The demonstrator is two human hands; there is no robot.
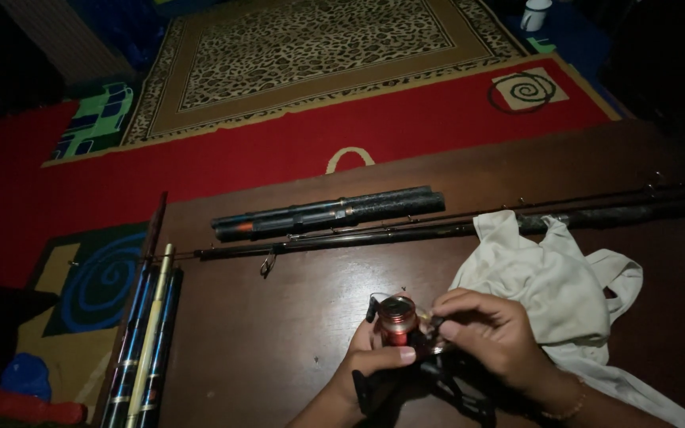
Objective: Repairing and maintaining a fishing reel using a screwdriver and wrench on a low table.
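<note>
Left hand: the left hand (362, 361) is closed around the lower body of a fishing reel (399, 323), thumb laid across the front just below the red spool. Grip is firm and fully wrapped; nothing else is in it.

Right hand: the right hand (495, 333) comes in from the right, fingers curled, fingertips pinched together at the right side of the spool. What they pinch is too small and dim to name; it may be line or a small fitting.

Reel position: held just above the near edge of the dark wooden table (279, 333), in the lower middle of the view, between the two hands.

Reel axis: the spool points up and slightly away from the person, the capped end on top; the black frame and handle parts extend down toward the wrists.

Key relation: the pinch point lies on the right flank of the spool, directly beside the right fingertips and touching them. The left hand sits below and to the left, acting as the support. The right hand is the nearer one to the spool's working side.

White cloth: a crumpled white cloth (552, 281) lies on the table just behind and right of the right hand, partly under the wrist.

Rods: a long dark rod section (342, 238) runs left to right across the table beyond the reel, well apart from it; a short black tube bundle (328, 212) lies just behind that.

Left edge: a bundle of blue and pale rod sections (146, 341) lies along the table's left side.

Floor: a red patterned rug (279, 147) beyond the table.
</note>
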